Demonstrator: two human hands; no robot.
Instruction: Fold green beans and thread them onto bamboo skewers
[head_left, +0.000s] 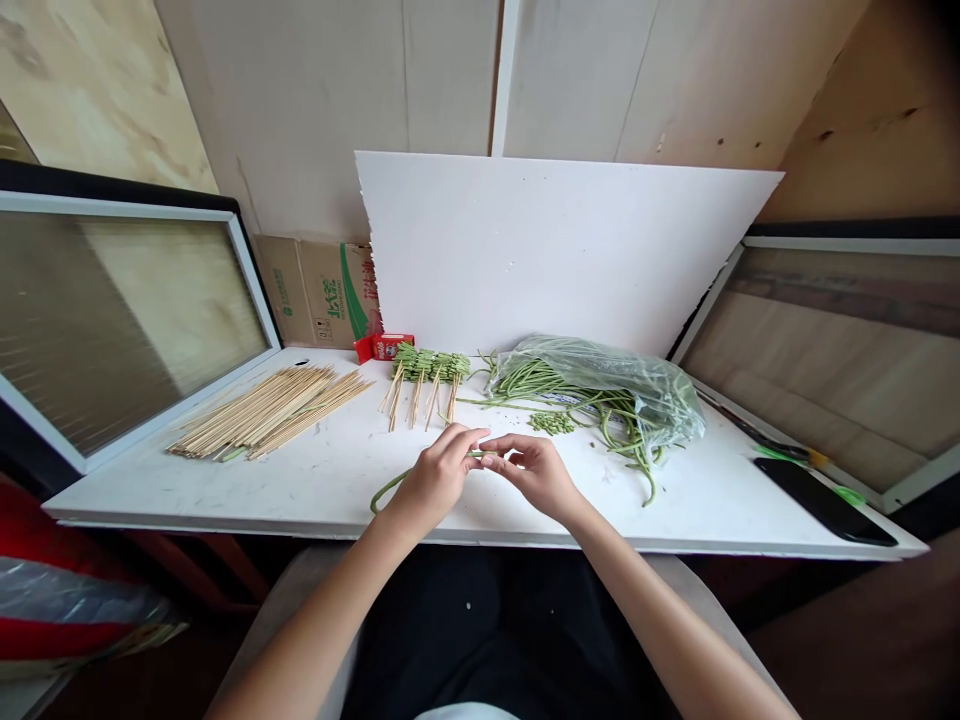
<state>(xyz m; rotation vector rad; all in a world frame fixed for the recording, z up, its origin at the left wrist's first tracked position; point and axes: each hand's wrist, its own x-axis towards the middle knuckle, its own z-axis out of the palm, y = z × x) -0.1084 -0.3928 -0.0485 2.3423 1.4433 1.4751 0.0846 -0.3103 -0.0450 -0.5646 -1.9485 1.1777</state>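
Observation:
A long green bean runs through my left hand, which is closed around it, and its tail curls out to the left above the table. My right hand pinches the bean's other end between thumb and fingers, close to the left fingertips. Just beyond my hands lie bean skewers, with folded beans on their far ends and bare sticks toward me. A small heap of cut bean pieces sits past my right hand. Farther right, many loose long beans spill from a clear plastic bag.
Bamboo skewers lie in a pile at left. A red box and a cardboard carton stand behind. A black phone rests at the right edge. A white board leans at the back of the white table.

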